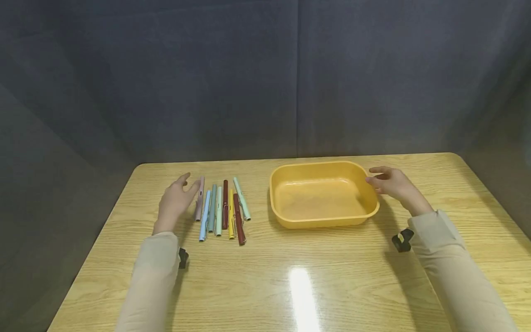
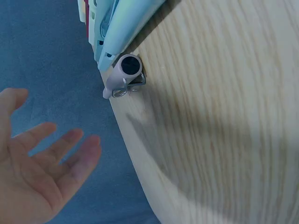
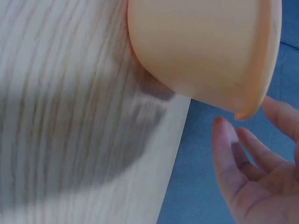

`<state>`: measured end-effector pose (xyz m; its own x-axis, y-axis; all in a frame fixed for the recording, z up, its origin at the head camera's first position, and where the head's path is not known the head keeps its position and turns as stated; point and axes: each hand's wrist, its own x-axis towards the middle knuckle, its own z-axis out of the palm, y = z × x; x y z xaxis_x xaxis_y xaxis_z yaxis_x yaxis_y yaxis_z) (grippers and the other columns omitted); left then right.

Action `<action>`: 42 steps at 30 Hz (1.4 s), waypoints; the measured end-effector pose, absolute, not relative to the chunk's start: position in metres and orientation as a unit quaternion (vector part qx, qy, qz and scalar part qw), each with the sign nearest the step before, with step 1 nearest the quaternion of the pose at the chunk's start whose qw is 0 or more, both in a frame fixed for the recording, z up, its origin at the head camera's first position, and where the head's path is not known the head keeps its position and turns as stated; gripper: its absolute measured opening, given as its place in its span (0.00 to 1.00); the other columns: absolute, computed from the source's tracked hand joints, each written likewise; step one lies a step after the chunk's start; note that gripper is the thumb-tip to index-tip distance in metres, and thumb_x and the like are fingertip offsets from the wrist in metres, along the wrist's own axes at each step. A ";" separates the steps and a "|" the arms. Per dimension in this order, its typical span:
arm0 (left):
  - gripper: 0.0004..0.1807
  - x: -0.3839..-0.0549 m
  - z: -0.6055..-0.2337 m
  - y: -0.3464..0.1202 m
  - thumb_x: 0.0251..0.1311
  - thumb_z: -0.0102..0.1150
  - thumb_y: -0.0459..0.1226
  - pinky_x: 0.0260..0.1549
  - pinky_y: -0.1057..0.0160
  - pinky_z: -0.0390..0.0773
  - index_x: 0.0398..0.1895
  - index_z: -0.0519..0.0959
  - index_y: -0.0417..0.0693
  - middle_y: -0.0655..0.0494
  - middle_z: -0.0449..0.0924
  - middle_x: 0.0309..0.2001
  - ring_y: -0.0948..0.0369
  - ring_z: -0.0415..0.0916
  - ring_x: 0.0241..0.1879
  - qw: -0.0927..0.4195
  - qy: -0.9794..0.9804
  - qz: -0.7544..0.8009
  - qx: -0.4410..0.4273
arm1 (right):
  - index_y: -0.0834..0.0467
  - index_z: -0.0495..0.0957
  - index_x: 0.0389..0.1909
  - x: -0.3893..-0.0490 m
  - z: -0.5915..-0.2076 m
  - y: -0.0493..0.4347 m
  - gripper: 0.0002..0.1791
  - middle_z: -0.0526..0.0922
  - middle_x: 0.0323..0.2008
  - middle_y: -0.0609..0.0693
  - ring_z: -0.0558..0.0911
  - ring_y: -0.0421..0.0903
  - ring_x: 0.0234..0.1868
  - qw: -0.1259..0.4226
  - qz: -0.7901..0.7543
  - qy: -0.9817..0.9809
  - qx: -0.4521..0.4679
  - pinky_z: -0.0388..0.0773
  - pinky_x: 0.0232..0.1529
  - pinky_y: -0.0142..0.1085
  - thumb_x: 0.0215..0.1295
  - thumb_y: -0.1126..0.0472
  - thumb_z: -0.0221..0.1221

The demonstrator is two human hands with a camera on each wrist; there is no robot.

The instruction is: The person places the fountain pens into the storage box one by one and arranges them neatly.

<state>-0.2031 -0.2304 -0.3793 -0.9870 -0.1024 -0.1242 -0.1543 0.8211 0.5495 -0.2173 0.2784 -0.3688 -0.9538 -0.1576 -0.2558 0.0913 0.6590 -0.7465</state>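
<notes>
My left hand point(image 1: 173, 205) is just left of a row of pens, fingers spread and nothing in it. Nearest to it lies a pale purple pen point(image 1: 200, 199), which the left wrist view shows end-on with its wire clip. Beside that pen are a light blue pen point(image 1: 204, 216), a teal pen point(image 1: 212, 208) and several more in pale green, dark red and yellow. At the right end of a yellow plastic basin point(image 1: 323, 222), my right hand point(image 1: 392, 185) has its loosely bent fingers around the rim point(image 3: 261, 88). The thumb tip overlaps that rim in the head view.
Both the pens and the basin rest on a light wood-grain table point(image 1: 257, 286) with rounded far corners. A dark curtain point(image 1: 249, 92) hangs behind it. Small black devices point(image 1: 402, 240) are worn at the wrists, and a bright reflection crosses the front of the tabletop.
</notes>
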 end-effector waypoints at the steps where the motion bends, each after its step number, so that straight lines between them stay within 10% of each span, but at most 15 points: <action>1: 0.37 -0.203 -0.380 -0.232 0.70 0.37 0.56 0.61 0.36 0.67 0.74 0.52 0.44 0.35 0.61 0.69 0.35 0.60 0.66 0.047 0.950 0.301 -0.064 | 0.72 0.51 0.70 -0.217 -0.370 0.279 0.37 0.65 0.62 0.75 0.77 0.62 0.55 0.155 -0.418 0.895 -0.019 0.76 0.60 0.52 0.73 0.49 0.47; 7: 0.30 -0.203 -0.388 -0.238 0.71 0.43 0.42 0.56 0.46 0.78 0.71 0.57 0.37 0.30 0.65 0.64 0.39 0.74 0.56 0.058 0.931 0.358 -0.051 | 0.72 0.52 0.70 -0.215 -0.376 0.283 0.34 0.65 0.63 0.74 0.75 0.61 0.58 0.168 -0.441 0.882 -0.013 0.74 0.62 0.53 0.73 0.53 0.47; 15: 0.27 -0.203 -0.400 -0.241 0.68 0.47 0.32 0.53 0.56 0.82 0.68 0.59 0.30 0.28 0.67 0.61 0.41 0.74 0.55 0.096 0.887 0.445 -0.081 | 0.72 0.54 0.69 -0.216 -0.379 0.289 0.31 0.69 0.62 0.68 0.75 0.24 0.40 0.180 -0.459 0.870 -0.003 0.79 0.57 0.36 0.73 0.57 0.46; 20: 0.28 -0.203 -0.405 -0.242 0.66 0.51 0.30 0.49 0.61 0.84 0.68 0.60 0.29 0.28 0.67 0.62 0.43 0.76 0.55 0.116 0.871 0.467 -0.102 | 0.71 0.53 0.70 -0.215 -0.380 0.292 0.32 0.75 0.56 0.55 0.75 0.23 0.40 0.199 -0.483 0.853 0.003 0.77 0.48 0.23 0.72 0.58 0.48; 29: 0.28 -0.204 -0.410 -0.242 0.65 0.53 0.30 0.45 0.63 0.85 0.67 0.61 0.29 0.28 0.68 0.60 0.52 0.80 0.47 0.122 0.870 0.467 -0.104 | 0.71 0.55 0.69 -0.215 -0.382 0.290 0.32 0.77 0.41 0.35 0.76 0.25 0.40 0.202 -0.509 0.837 0.002 0.78 0.50 0.27 0.70 0.60 0.50; 42: 0.26 -0.207 -0.414 -0.239 0.63 0.56 0.31 0.41 0.64 0.86 0.63 0.65 0.28 0.29 0.71 0.58 0.57 0.81 0.41 0.125 0.880 0.444 -0.111 | 0.71 0.53 0.69 -0.215 -0.384 0.281 0.32 0.77 0.48 0.47 0.77 0.25 0.40 0.206 -0.522 0.827 -0.003 0.80 0.46 0.22 0.69 0.62 0.51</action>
